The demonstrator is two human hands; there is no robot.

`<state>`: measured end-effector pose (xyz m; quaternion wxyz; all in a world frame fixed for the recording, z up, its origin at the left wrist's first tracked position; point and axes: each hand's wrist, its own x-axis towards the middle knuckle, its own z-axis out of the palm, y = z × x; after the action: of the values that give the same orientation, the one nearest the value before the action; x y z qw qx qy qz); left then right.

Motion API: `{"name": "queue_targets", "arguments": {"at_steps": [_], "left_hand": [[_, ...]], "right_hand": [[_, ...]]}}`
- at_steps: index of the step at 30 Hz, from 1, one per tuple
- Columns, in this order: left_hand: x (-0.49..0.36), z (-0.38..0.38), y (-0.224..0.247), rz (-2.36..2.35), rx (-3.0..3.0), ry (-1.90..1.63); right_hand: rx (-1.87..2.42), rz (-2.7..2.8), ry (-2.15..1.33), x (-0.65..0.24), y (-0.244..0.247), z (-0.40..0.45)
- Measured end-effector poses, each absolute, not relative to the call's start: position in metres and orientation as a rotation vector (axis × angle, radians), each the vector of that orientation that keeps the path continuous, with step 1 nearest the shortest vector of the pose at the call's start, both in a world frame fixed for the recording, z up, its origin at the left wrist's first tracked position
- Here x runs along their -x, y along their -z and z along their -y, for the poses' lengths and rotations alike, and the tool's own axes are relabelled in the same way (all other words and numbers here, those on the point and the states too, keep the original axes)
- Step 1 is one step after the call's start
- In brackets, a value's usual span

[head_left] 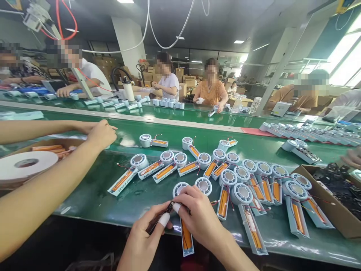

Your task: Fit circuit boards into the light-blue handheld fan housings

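My left hand (149, 233) is closed around a small black part (170, 207), which is mostly hidden by the fingers. My right hand (199, 214) pinches at the top end of that same part, and the two thumbs, both wrapped in white, nearly meet there. Just beneath my right hand lies a light-blue fan unit (187, 241) whose open handle shows an orange battery and overhangs the table edge. Its round head is partly covered by the hand. Around it are several similar fan units (223, 197) with thin red and black wires.
A co-worker's arms (76, 165) reach in from the left, above a white tape roll (11, 165) and a box of orange batteries (47, 147). At right stands a cardboard box (324, 205) of black parts. Several people sit across the green conveyor (124, 126).
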<state>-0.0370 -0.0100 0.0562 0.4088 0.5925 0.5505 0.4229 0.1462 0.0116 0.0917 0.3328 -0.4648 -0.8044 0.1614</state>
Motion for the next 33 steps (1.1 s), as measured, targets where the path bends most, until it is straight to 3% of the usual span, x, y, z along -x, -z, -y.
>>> {"name": "queue_targets", "arguments": {"at_steps": [5,12,19,25,33], "left_hand": [[0.034,0.02,-0.057,-1.507,-1.491,-1.05],[0.033,0.031,-0.071,-1.532,-1.718,-0.86],[0.024,0.034,-0.068,-1.587,-2.072,-0.859],[0.024,0.038,-0.07,-1.759,-2.352,-0.578],[0.025,0.033,-0.069,-1.561,-2.099,-0.899]], "right_hand": [[1.31,1.889,-0.38,-0.162,-0.091,0.017],[1.424,2.141,-0.315,-0.172,-0.085,0.026],[1.254,1.889,-0.559,-0.164,-0.081,0.008],[1.139,1.273,-1.121,-0.148,-0.074,-0.001],[1.123,1.371,-1.113,-0.145,-0.075,-0.002]]}}
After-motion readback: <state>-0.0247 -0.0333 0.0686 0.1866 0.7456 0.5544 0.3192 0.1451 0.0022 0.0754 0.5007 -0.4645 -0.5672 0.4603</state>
